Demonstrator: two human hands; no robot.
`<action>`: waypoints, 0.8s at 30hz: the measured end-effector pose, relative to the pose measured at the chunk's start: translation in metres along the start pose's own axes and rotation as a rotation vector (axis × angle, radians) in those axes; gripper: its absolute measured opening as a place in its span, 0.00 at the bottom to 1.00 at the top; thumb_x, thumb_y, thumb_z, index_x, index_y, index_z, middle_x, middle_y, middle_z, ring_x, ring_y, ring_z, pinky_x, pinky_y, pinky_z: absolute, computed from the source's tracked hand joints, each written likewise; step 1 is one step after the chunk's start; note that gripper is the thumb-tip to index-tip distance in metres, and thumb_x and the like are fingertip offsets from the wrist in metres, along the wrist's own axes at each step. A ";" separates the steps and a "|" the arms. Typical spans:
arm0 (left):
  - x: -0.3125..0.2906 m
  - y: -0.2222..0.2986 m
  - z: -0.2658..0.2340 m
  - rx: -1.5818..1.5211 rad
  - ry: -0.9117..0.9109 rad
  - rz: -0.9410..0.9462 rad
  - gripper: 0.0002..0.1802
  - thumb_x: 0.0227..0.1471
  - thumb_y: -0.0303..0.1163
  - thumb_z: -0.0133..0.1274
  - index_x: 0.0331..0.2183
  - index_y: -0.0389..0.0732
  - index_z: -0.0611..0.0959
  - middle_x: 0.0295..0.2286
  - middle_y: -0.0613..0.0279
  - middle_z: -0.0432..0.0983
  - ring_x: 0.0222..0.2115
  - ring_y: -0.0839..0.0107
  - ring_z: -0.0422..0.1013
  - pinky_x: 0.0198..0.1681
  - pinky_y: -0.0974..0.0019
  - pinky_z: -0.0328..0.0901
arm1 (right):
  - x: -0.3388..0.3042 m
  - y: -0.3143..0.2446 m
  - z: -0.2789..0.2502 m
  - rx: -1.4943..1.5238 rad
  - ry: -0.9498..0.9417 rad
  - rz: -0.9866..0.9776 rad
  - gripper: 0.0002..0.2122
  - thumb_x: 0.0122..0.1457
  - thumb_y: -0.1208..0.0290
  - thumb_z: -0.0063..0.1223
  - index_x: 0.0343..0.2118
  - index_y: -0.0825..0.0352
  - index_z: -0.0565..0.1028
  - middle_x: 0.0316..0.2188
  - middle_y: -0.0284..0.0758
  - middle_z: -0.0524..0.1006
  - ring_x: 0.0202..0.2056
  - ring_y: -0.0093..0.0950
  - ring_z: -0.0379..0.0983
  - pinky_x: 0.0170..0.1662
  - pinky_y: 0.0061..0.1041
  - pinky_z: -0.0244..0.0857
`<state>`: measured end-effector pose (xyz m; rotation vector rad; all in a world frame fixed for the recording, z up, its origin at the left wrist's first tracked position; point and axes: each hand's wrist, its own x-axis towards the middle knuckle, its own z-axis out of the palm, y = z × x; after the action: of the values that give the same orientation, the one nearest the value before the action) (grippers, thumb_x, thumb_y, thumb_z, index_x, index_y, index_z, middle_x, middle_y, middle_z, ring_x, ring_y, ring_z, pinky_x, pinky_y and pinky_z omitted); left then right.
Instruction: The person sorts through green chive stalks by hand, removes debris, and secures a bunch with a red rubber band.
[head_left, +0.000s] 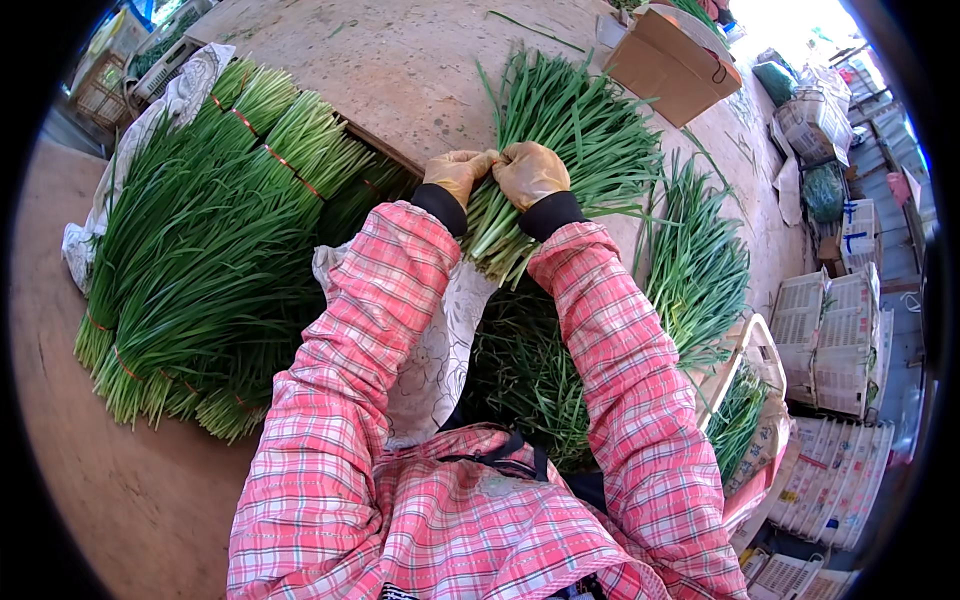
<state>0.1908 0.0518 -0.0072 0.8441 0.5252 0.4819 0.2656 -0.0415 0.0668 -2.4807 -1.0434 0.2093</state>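
A loose bunch of garlic chives (pixel 575 120) lies on the table, leaves pointing away and pale stems toward me. My left hand (pixel 458 175), in a tan glove, is closed at the left side of its stems. Beside it, my right hand (pixel 532 175), gloved alike, closes over the top of the stems. The fingertips of both hands meet in a pinch; whether a thin tie is between them is too small to make out. To the left, a big stack of chive bunches (pixel 205 220) is bound with red bands. More loose chives (pixel 695 260) lie at the right.
A cardboard box (pixel 672 65) stands on the table (pixel 420 60) at the far right. White patterned cloth (pixel 430 360) hangs below my hands. A crate (pixel 765 350) with greens is near my right elbow. White crates (pixel 825 340) are stacked along the right wall.
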 end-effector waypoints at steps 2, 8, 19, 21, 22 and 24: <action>-0.003 0.004 0.005 0.080 0.040 0.020 0.05 0.48 0.25 0.55 0.27 0.32 0.79 0.26 0.59 0.77 0.27 0.73 0.72 0.33 0.72 0.67 | 0.000 -0.002 -0.002 -0.005 -0.008 0.001 0.12 0.48 0.59 0.52 0.26 0.64 0.78 0.24 0.43 0.75 0.30 0.41 0.72 0.34 0.34 0.66; -0.006 0.006 0.021 1.018 0.275 0.583 0.05 0.43 0.30 0.53 0.24 0.40 0.81 0.22 0.57 0.76 0.25 0.65 0.72 0.29 0.64 0.64 | 0.001 0.007 0.002 0.037 0.015 0.062 0.14 0.50 0.58 0.50 0.37 0.59 0.77 0.29 0.43 0.77 0.35 0.39 0.74 0.39 0.32 0.66; -0.017 0.013 0.030 1.100 0.191 0.915 0.06 0.42 0.32 0.53 0.23 0.40 0.79 0.24 0.58 0.74 0.29 0.61 0.70 0.33 0.60 0.62 | 0.005 0.020 -0.030 0.605 -0.421 0.081 0.10 0.52 0.66 0.53 0.27 0.68 0.77 0.17 0.25 0.70 0.17 0.14 0.59 0.20 0.15 0.53; -0.017 0.015 0.026 0.902 0.088 0.616 0.08 0.45 0.33 0.54 0.26 0.38 0.79 0.24 0.60 0.74 0.30 0.67 0.70 0.34 0.63 0.63 | -0.003 0.022 -0.037 0.698 -0.381 0.100 0.09 0.51 0.68 0.53 0.26 0.68 0.78 0.16 0.25 0.71 0.16 0.13 0.59 0.18 0.13 0.52; -0.017 0.018 0.024 0.825 0.027 0.523 0.11 0.45 0.34 0.55 0.30 0.36 0.78 0.26 0.59 0.74 0.31 0.67 0.70 0.36 0.63 0.63 | -0.007 0.022 -0.041 0.762 -0.355 0.129 0.08 0.50 0.68 0.54 0.25 0.68 0.79 0.16 0.25 0.71 0.15 0.14 0.58 0.18 0.13 0.52; -0.020 0.026 0.026 0.672 -0.096 0.334 0.19 0.45 0.37 0.57 0.36 0.34 0.76 0.29 0.58 0.74 0.35 0.69 0.69 0.39 0.65 0.63 | -0.011 0.028 -0.044 0.867 -0.317 0.210 0.07 0.50 0.70 0.53 0.23 0.68 0.79 0.14 0.23 0.69 0.14 0.10 0.55 0.16 0.11 0.47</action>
<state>0.1866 0.0406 0.0330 1.6074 0.4609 0.5731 0.2888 -0.0816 0.0935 -1.7699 -0.5958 0.9261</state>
